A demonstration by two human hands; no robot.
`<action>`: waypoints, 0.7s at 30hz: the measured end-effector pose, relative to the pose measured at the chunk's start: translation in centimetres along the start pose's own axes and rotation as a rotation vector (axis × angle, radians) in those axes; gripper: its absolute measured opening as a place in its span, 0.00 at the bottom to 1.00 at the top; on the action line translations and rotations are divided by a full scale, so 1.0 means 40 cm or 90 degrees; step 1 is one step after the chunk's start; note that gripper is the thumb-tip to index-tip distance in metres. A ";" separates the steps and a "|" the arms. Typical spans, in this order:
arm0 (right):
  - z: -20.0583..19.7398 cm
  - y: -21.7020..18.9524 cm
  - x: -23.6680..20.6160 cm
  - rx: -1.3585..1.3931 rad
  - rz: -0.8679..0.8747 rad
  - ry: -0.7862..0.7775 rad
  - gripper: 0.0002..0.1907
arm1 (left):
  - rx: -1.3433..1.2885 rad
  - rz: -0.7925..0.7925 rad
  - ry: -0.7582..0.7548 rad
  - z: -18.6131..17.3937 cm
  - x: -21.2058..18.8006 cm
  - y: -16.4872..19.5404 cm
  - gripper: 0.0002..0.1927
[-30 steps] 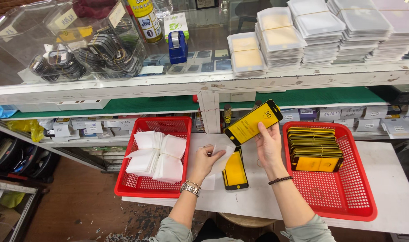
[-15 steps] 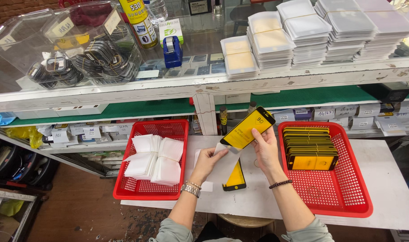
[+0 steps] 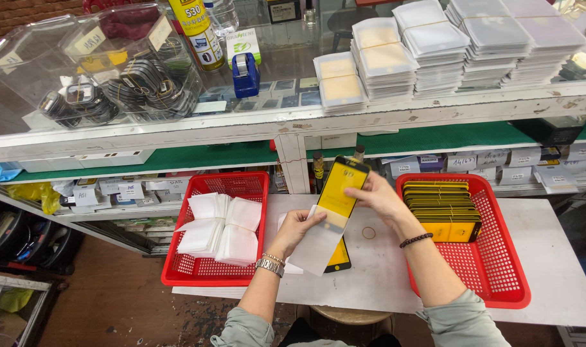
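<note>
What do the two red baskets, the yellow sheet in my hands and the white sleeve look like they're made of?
Red baskets: likely moulded plastic, given the even mesh walls and slight gloss.
Yellow sheet: thin and rigid with a black border, held by the right hand; possibly glass or stiff plastic, can't tell which.
White sleeve, held by the left hand: translucent and frosted, probably soft plastic film.

Two red baskets [image 3: 216, 273] [image 3: 492, 283], two hands [image 3: 299, 226] [image 3: 378, 196], one yellow screen protector [image 3: 342, 189] held, one white sleeve [image 3: 319, 247], one rubber band [image 3: 369, 232].
</note>
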State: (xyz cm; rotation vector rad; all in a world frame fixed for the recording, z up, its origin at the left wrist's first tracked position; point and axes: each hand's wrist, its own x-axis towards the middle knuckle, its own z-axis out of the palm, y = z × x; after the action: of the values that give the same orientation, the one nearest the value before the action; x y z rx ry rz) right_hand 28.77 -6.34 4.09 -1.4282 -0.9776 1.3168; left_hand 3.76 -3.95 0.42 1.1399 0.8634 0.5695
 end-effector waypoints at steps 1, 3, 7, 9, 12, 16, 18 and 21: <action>0.005 0.006 -0.001 -0.003 0.002 -0.032 0.25 | 0.002 -0.007 -0.002 0.002 0.005 0.000 0.17; 0.014 0.015 -0.001 -0.009 0.003 -0.098 0.26 | 0.002 -0.008 -0.005 0.007 0.011 -0.004 0.18; 0.024 0.027 0.001 -0.040 -0.235 0.075 0.25 | -0.027 0.000 0.003 0.025 0.039 -0.014 0.18; 0.031 0.038 -0.005 -0.101 -0.308 0.071 0.18 | -0.065 -0.002 0.036 0.035 0.055 -0.021 0.17; 0.046 0.066 -0.025 -0.320 -0.104 -0.024 0.19 | -0.142 0.008 0.111 0.053 0.082 -0.033 0.16; 0.063 0.122 -0.065 -0.071 -0.040 0.090 0.22 | -0.200 0.005 0.208 0.065 0.087 -0.066 0.17; 0.071 0.156 -0.086 -0.422 0.000 0.197 0.21 | -0.215 -0.007 0.240 0.066 0.077 -0.083 0.17; 0.079 0.210 -0.110 -0.622 0.098 0.207 0.18 | -0.236 -0.014 0.252 0.053 0.064 -0.088 0.17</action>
State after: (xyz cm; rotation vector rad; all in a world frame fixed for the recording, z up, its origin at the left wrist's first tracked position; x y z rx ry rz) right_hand 24.87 -12.32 -2.88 -2.3900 -1.3780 0.6396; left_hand 6.85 -4.29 -3.32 0.6871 1.0534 0.9142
